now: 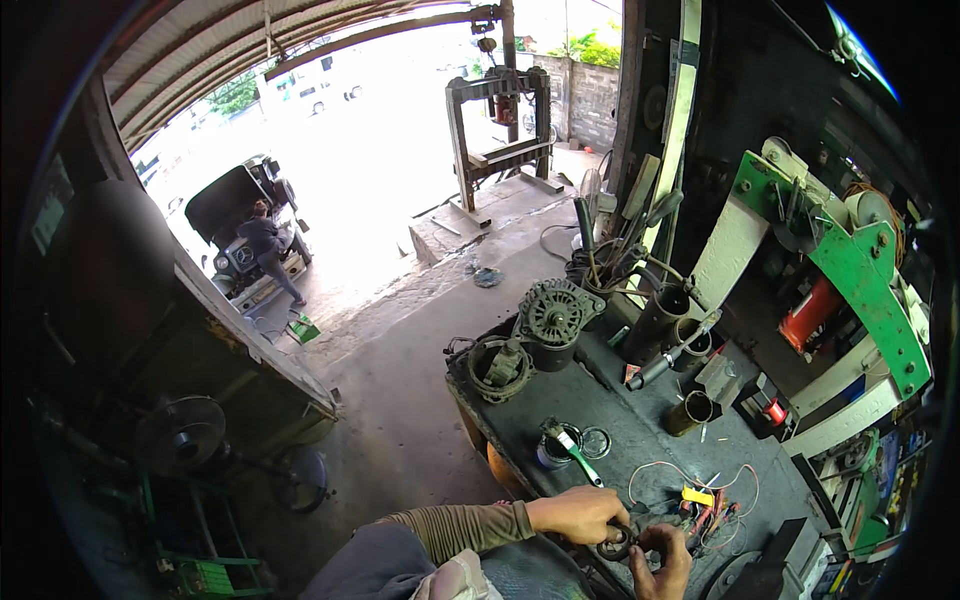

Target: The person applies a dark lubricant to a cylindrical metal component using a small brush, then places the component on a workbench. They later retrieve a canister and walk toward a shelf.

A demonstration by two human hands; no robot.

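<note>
My left hand (580,515), in a green sleeve, reaches over the near edge of the dark workbench (625,430). Its fingers are closed on a small dark ring-shaped metal part (616,548). From the other side my right hand (662,565) grips the same part with curled fingers, its thumb raised. Both hands partly cover the part. Just beyond them a green-handled paintbrush (577,455) rests across a small open can (552,452), with a round lid (596,442) beside it. Right of my hands lie several red-handled tools (712,515), a yellow piece (698,496) and a thin looped wire (655,466).
An alternator (555,312) and a round metal housing (500,370) stand at the bench's far left. Metal cylinders (690,412) hold tools farther right. A green-and-white steel frame (850,270) rises at right. Outside, a person (262,240) leans by a vehicle with its hood raised (235,205).
</note>
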